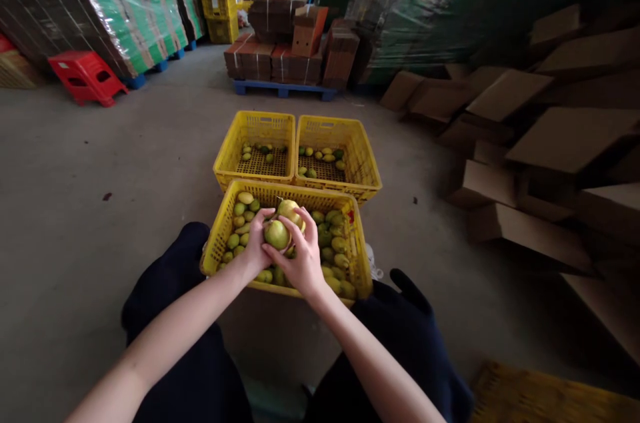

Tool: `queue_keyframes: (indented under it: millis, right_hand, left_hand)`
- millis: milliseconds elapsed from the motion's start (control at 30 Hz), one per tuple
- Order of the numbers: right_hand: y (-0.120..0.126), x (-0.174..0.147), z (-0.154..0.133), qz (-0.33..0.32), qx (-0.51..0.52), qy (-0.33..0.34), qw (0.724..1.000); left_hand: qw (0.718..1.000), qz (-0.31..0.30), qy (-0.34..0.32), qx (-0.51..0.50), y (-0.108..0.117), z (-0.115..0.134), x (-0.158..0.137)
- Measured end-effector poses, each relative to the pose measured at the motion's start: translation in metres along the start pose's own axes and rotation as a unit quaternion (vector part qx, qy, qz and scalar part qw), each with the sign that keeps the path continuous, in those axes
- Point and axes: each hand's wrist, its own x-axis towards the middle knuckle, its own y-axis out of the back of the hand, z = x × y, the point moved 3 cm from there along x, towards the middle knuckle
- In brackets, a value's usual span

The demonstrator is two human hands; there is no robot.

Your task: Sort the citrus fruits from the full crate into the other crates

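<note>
Both my hands meet above the near yellow crate (361, 243). My left hand (257, 243) is closed around the left side of a yellow-green lemon (277, 234). My right hand (303, 253) is closed too, its thumb and a finger touching that same lemon. Its other fingers curl over a second, yellower lemon (289, 210) just beyond. Which hand bears more of each fruit I cannot tell. Below, the crate holds many more fruits, green and yellow, with yellowish ones (245, 198) at the left and greener ones (325, 238) at the right.
Two more yellow crates (255, 118) (367, 156) stand behind, with several fruits on their bottoms. Cardboard boxes (510, 236) are piled at the right. A red stool (87, 73) is at the left. Bundled cartons (297, 63) rest on a blue pallet (285, 88) ahead.
</note>
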Motion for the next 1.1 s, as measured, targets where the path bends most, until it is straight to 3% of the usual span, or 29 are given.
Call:
queue_keyframes:
  millis: [133, 233, 300, 433, 533, 700, 833, 900, 1100]
  right_hand:
    - [0.011, 0.006, -0.009, 0.018, 0.048, 0.026, 0.998]
    - [0.021, 0.013, -0.006, 0.013, 0.231, -0.091, 0.969]
    - [0.026, 0.018, 0.003, 0.035, 0.382, -0.209, 0.900]
    - [0.026, 0.024, 0.019, 0.078, 0.571, -0.381, 0.723]
    - [0.021, 0.024, 0.022, 0.076, 0.604, -0.449, 0.654]
    - [0.016, 0.022, 0.020, 0.110, 0.600, -0.517, 0.601]
    - [0.015, 0.020, 0.025, 0.139, 0.589, -0.579, 0.546]
    - [0.012, 0.019, 0.030, 0.149, 0.581, -0.587, 0.544]
    - [0.004, 0.014, 0.042, 0.158, 0.565, -0.565, 0.580]
  left_hand:
    - [0.998, -0.045, -0.039, -0.022, -0.006, 0.007, 0.002]
    - [0.997, -0.025, -0.065, -0.039, -0.007, 0.018, 0.008]
    - [0.997, 0.017, -0.062, -0.044, -0.006, 0.024, 0.011]
    - [0.992, 0.061, -0.075, -0.074, -0.005, 0.029, 0.013]
    - [0.986, 0.088, -0.080, -0.120, -0.003, 0.025, 0.013]
    - [0.988, 0.079, -0.083, -0.106, -0.002, 0.021, 0.013]
    - [0.988, 0.107, -0.085, -0.076, 0.001, 0.021, 0.014]
    - [0.987, 0.112, -0.074, -0.087, 0.003, 0.019, 0.017]
    - [0.992, 0.070, -0.072, -0.076, 0.002, 0.020, 0.014]
